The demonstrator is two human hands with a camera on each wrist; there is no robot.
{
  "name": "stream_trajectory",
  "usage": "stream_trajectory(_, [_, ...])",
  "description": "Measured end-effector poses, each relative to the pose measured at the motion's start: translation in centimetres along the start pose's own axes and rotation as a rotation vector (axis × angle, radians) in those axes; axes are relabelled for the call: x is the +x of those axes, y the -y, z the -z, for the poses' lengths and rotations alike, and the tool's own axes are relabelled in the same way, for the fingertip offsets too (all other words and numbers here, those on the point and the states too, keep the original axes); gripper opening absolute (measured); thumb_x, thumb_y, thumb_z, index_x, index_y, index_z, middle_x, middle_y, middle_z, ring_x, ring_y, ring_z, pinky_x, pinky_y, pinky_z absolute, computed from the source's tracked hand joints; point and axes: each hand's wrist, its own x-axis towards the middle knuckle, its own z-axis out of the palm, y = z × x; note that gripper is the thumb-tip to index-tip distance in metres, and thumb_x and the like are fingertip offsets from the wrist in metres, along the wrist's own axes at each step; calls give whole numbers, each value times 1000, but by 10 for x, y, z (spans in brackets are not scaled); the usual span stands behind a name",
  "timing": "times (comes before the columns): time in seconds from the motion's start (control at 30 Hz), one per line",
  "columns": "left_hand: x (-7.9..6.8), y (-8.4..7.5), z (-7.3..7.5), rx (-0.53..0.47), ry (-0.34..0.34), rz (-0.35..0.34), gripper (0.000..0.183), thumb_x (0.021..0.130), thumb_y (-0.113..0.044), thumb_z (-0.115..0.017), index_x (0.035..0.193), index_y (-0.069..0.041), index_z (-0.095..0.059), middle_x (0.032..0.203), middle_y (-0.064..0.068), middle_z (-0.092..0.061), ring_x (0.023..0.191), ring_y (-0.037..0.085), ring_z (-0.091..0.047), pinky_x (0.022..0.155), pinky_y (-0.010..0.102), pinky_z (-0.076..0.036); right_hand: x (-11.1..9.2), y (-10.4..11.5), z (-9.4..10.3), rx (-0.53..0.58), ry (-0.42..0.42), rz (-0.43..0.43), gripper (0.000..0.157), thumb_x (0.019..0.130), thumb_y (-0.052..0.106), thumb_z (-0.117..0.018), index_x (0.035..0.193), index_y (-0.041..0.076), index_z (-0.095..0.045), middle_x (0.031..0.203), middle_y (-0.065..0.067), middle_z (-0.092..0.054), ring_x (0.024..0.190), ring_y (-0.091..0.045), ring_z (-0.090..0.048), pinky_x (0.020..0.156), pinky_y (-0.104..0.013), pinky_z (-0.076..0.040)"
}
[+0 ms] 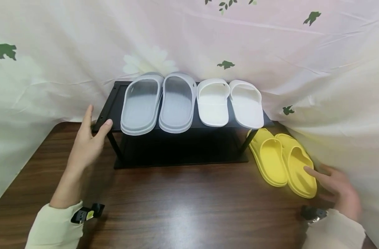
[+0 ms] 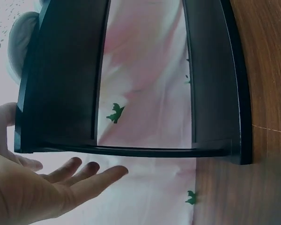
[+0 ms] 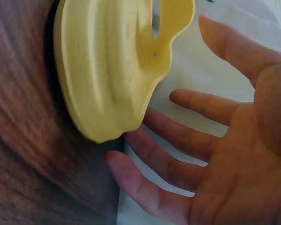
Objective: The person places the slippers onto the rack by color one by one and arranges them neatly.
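Two grey clogs [image 1: 177, 100] and two white clogs [image 1: 214, 103] sit side by side on the upper shelf of a black two-tier shoe rack [image 1: 111, 103]. At the rack's left front corner is my left hand [image 1: 86, 145], thumb and forefinger spread around it. In the left wrist view its fingers [image 2: 98, 183] extend past the rack's end bar. A pair of yellow clogs [image 1: 273, 162] stands on the table right of the rack. My right hand [image 1: 335, 183], slightly blurred, is beside the nearer end of the right yellow clog, its spread fingers [image 3: 178, 136] loosely bent and holding nothing.
The rack's black lower shelf [image 1: 183, 148] lies in shadow under the upper one. Dark brown wood [image 1: 177, 204] makes up the tabletop. A pale floral cloth [image 1: 189, 38] hangs behind the rack and along both sides, close to my right hand.
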Motion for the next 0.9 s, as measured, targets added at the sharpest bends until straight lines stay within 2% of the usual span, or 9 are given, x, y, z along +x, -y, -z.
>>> stream_trajectory(0.1, [2,1,1,-25,11,6,79,105,-46,-48,165,-19,-3,169,9,-2,153,33,-3,119,61,-7,-2,-4,0,25,27,-32,100,103,56,-45,153,-5,17,155,-40,15,140,-62,-9,86,-47,-57])
stream_trajectory(0.17, [3,2,1,-36,14,12,76,105,-45,-48,165,-18,-8,168,14,-10,150,37,-13,116,61,-16,-3,-6,-1,37,41,-45,101,103,56,-45,153,-5,17,156,-41,14,140,-61,-12,86,-45,-58])
stream_trajectory(0.27, [2,4,0,-45,18,24,72,106,-43,-46,164,-16,-15,159,23,-27,136,40,-32,103,53,-32,-4,-9,-2,58,54,-60,101,103,55,-47,154,-6,16,155,-42,10,139,-60,-17,87,-43,-58])
stream_trajectory(0.33, [1,4,0,-57,23,42,69,106,-44,-46,163,-17,-19,151,24,-34,125,36,-39,92,44,-35,-3,-11,-2,35,58,-59,102,103,54,-48,153,-11,13,154,-44,7,132,-56,-36,86,-42,-58])
stream_trajectory(0.43, [-1,6,-2,-122,27,59,67,106,-44,-47,163,-19,-22,148,20,-34,122,31,-39,89,35,-35,-1,-15,-3,9,54,-43,99,103,50,-52,152,-17,2,152,-45,-1,111,-35,-60,84,-41,-58])
stream_trajectory(0.53, [-2,7,-5,-251,26,63,65,105,-41,-52,161,-22,-26,151,13,-30,125,26,-37,90,28,-36,1,-19,-4,11,39,-22,93,102,41,-58,149,-22,-8,149,-46,-12,93,-14,-64,82,-39,-59])
stream_trajectory(0.67, [-3,7,-6,-388,55,83,62,104,-39,-56,159,-27,-29,153,11,-25,131,29,-34,95,42,-39,2,-24,-5,25,25,1,85,99,23,-66,144,-25,-13,137,-47,-28,84,-9,-64,80,-38,-60])
stream_trajectory(0.77, [-3,8,-5,-424,62,96,62,103,-39,-57,158,-28,-31,152,11,-25,130,30,-34,88,48,-45,3,-28,-5,41,30,11,80,97,13,-66,144,-25,-13,120,-35,-50,83,-9,-66,80,-37,-60])
stream_trajectory(0.9, [-3,10,-6,-483,49,84,61,103,-35,-61,157,-25,-34,145,7,-31,123,24,-40,75,29,-51,4,-30,-2,61,36,46,77,96,4,-62,145,-25,-11,106,-6,-61,82,-8,-67,80,-35,-59])
